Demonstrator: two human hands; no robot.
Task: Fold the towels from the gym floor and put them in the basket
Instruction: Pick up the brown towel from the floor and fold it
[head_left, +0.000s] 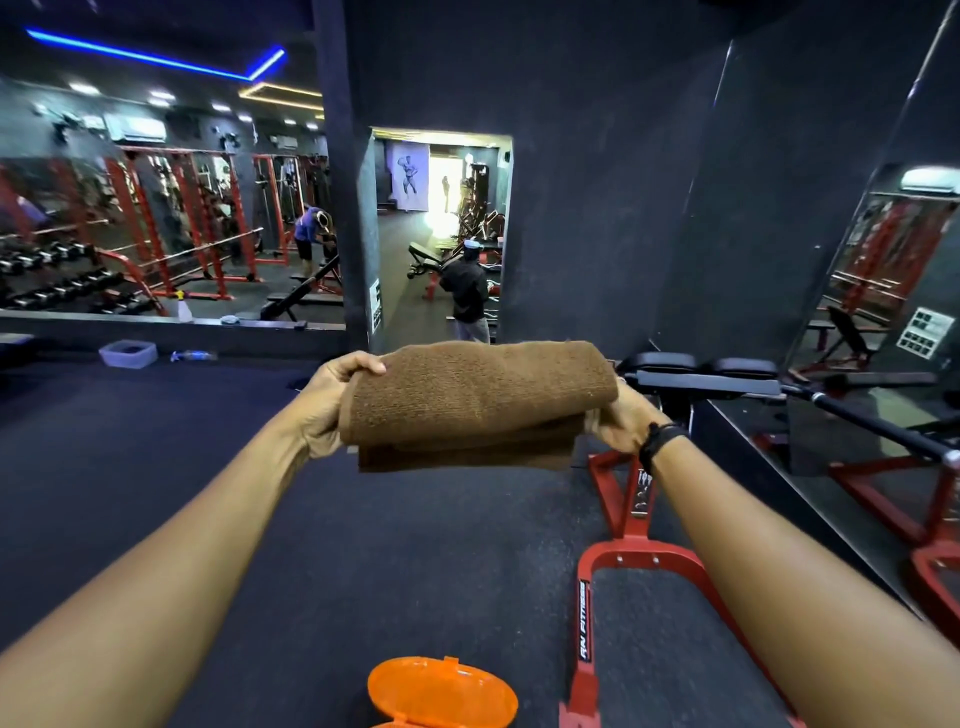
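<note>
A folded brown towel (475, 402) hung in the air, gripped at one end by the left hand (328, 405) and at the other by the right hand (626, 421). Below lay dark gym floor (363, 545), an orange container (441, 693) near the bottom edge and a red bench frame (631, 525) to its right.

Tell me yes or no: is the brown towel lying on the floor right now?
No: the brown towel is held up in the air, folded, gripped at its ends by the left hand and the right hand.
</note>
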